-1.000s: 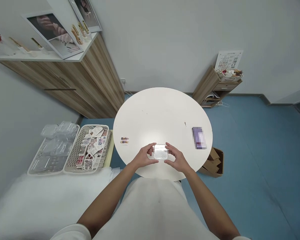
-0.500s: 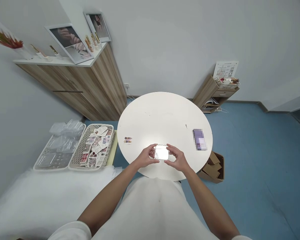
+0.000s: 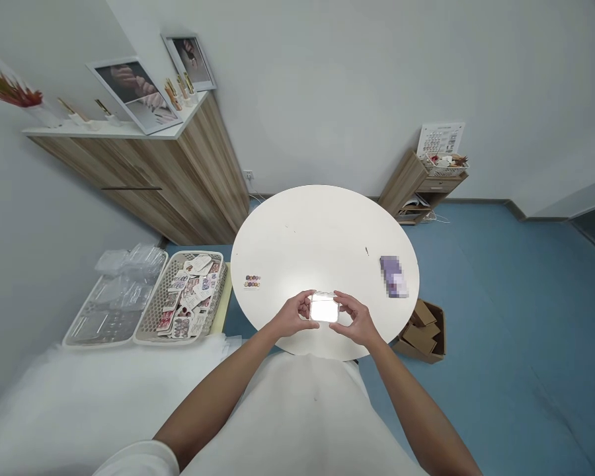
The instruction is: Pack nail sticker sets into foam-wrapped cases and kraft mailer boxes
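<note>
A small clear plastic box [image 3: 324, 309], bright with glare, is held between my two hands near the front of the round white table [image 3: 322, 225]. My left hand [image 3: 297, 313] pinches its left side, thumb below and fingers above. On the opposite side my right hand [image 3: 356, 318] grips it in the same way. Glare hides whatever the box may contain. To the left on the tabletop lies a small card with rows of coloured press-on nails [image 3: 252, 282]. A purple item [image 3: 393, 276], partly pixelated, rests at the right edge.
Left of the table, a white basket [image 3: 146, 324] holds many nail cards, beside another tray of clear plastic boxes [image 3: 106, 320]. A cardboard box [image 3: 437, 334] stands on the floor at right. A wooden cabinet [image 3: 213, 165] and a small shelf [image 3: 401, 182] line the wall.
Both hands and the clear box have shifted very slightly right and down in the picture, as the view itself moved a little. The grip looks the same.
</note>
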{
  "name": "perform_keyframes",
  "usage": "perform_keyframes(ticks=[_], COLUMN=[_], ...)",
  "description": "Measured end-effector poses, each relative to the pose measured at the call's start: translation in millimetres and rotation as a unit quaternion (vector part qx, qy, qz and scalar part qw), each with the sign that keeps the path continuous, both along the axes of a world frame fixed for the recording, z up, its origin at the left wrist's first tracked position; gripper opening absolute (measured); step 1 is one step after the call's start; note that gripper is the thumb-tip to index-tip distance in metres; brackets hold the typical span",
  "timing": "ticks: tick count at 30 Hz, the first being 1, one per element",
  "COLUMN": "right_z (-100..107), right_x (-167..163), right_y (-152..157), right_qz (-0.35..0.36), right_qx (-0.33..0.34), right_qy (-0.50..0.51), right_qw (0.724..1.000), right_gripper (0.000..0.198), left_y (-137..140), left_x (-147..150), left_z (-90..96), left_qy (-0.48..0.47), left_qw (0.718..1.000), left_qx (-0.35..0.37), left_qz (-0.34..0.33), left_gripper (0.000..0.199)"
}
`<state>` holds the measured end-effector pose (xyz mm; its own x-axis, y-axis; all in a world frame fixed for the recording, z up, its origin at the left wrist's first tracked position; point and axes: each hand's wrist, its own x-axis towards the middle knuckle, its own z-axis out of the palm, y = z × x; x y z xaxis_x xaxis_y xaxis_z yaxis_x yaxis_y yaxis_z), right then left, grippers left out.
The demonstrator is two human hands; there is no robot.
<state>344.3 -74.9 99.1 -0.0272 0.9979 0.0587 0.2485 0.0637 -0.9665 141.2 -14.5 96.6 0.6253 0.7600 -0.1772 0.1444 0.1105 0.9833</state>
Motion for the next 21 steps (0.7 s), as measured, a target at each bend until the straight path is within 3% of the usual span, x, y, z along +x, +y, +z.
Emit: perform_keyframes(ticks=[9, 14, 21], right_z=[-7.1, -7.6, -3.4], right_x=[-2.7, -3.3, -2.1], right_y=[0.3, 3.9, 3.1], right_qz=[-0.038, -0.021, -0.013], right_qx=[0.008, 0.007, 0.018], right_qy=[0.071, 0.072, 0.057], right_qw=[0.997, 0.997, 0.998], right_gripper=[0.045, 0.045, 0.046], left_y=[-5.8, -6.7, -8.0], left_x=[4.6, 3.4, -1.4], left_z=[-8.8, -4.4, -1.9], left_qy=[-0.048, -0.069, -0.072], left_qw=[0.997, 0.992, 0.981], left_qx=[-0.059, -0.103, -0.177], left_qz=[-0.006, 0.006, 0.039], left_gripper=[0.077, 0.077, 0.057])
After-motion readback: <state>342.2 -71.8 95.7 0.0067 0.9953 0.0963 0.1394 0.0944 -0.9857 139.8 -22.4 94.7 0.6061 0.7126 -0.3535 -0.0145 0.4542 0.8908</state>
